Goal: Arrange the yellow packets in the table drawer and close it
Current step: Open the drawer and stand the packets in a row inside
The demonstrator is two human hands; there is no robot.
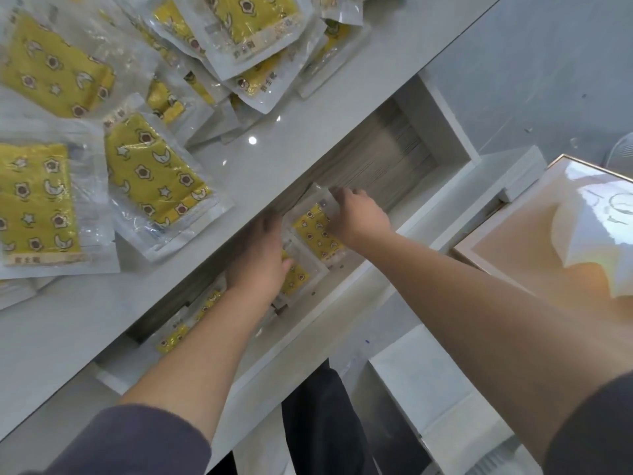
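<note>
Hands first: both of mine reach into the open drawer [346,296] under the table [274,156] edge. My right hand [359,217] has its fingers curled over the clear top edge of a yellow packet [317,231], pinching it lightly at the far end while the packet lies flat in the drawer. My left hand [260,265] is spread, palm down, pressing on a second packet [296,277] just beside the first; its fingertips go under the table edge, so I cannot tell how far they curl. Nearer along my left forearm lies a third packet [174,337]. Beyond my left hand, a loose pile [144,108] of packets covers the tabletop.
</note>
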